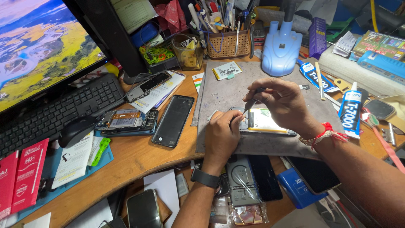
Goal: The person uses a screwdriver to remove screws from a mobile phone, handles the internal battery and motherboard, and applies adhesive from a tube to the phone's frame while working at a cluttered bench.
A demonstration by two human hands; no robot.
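An opened phone (263,122) with its back off and a pale battery showing lies on a grey work mat (236,90). My left hand (222,135) rests on the phone's left end, fingers curled against it. My right hand (282,101) pinches a thin screwdriver (252,103), whose tip points down at the phone's upper left corner. A dark watch sits on my left wrist and red thread on my right.
A black phone (173,120) lies face down left of the mat, beside another opened phone (126,121). Keyboard (55,112), mouse (76,130) and monitor (38,46) fill the left. A blue lamp base (281,48), tool basket (228,42) and glue tubes (350,112) stand behind and right.
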